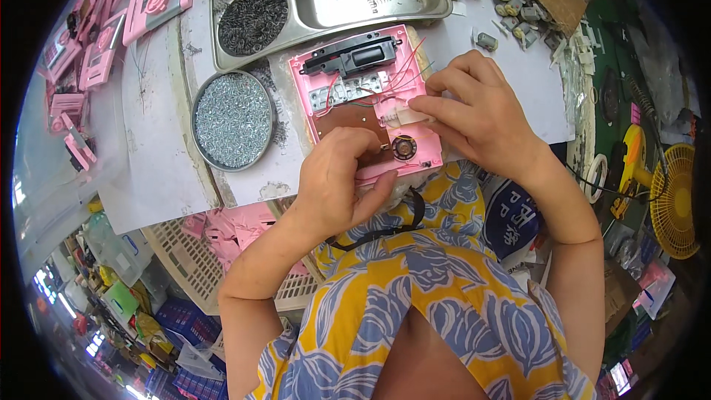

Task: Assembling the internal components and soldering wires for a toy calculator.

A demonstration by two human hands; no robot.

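A pink plastic housing (429,150) lies open in front of me, tilted slightly. Inside it are a black slotted module (363,58), a metal bracket (348,92), a brown circuit board (348,118), red wires and a small round speaker (404,147). My left hand (333,178) grips the housing's near left edge, fingers bent over the board and thumb outside the edge. On the right side of the housing, my right hand (481,111) pinches a small translucent whitish plastic part (398,115). Its lower fingers are partly hidden.
A round dish (271,122) of small screws stands left of the housing. Behind is a metal tray (296,30) with many springs. Small motors (485,41) lie back right, pink casings (159,1) back left. A beige plastic basket (181,255) and a yellow fan (674,200) flank me.
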